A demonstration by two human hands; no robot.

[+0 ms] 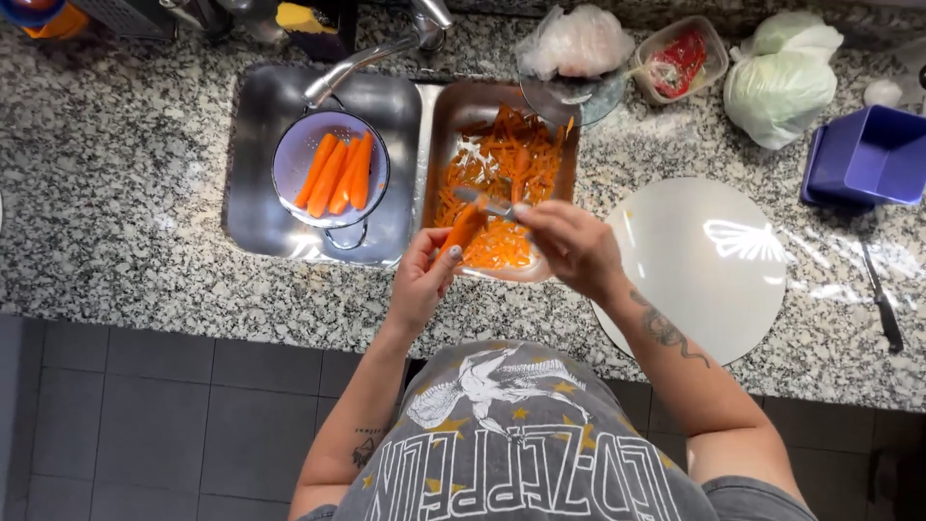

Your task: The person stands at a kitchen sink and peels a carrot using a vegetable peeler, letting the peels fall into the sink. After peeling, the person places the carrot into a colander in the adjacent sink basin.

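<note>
A speckled granite counter [125, 164] carries everything. Just right of its double sink [253, 207] lies a round white board [704, 265]. Beyond the board sit a bagged cabbage [779, 82], a blue tub [868, 154] and a knife [883, 304].

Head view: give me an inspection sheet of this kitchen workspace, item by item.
Surface: speckled grey granite counter with a steel double sink.
Job's things: orange carrot held over a heap of orange peelings in the right basin; metal peeler on it; lilac colander of peeled carrots in the left basin.
Clutter: round white board, blue plastic tub, black-handled knife, bagged green cabbage, clear container of red food.
Grippers: left hand grips the carrot; right hand holds the peeler.
Cables: nothing seen.
Surroundings: grey tiled floor.
</note>
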